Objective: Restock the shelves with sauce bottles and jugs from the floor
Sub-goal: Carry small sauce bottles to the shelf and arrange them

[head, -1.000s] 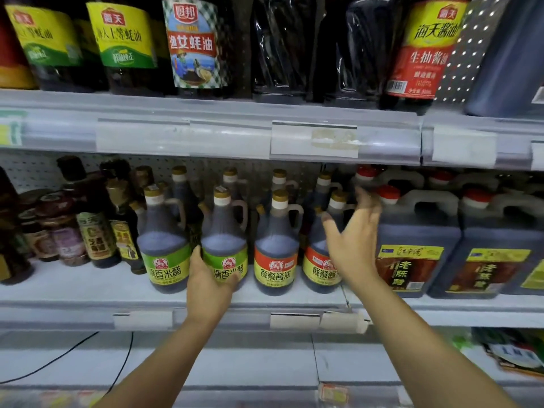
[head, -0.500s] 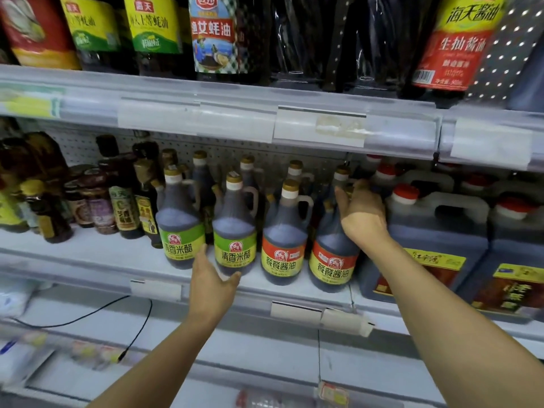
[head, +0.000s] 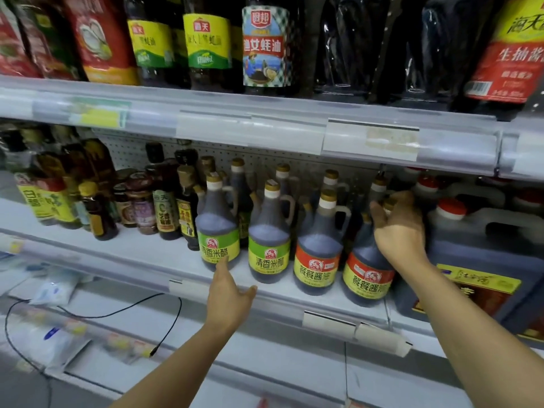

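Middle shelf [head: 141,254], front row of four handled sauce jugs: two green-labelled at left [head: 219,231] and [head: 269,240], two red-labelled at right [head: 319,251] and [head: 365,269]. Right hand [head: 397,228] curled round neck and shoulder of rightmost red-labelled jug, jug standing upright on shelf. Left hand [head: 229,293] spread, fingers straight, fingertips touching lower label of leftmost green-labelled jug. Large square red-capped jug [head: 485,254] just beside right hand. Smaller bottles and jars [head: 141,207] farther left on same shelf. Black cable [head: 123,310] across lower shelf.
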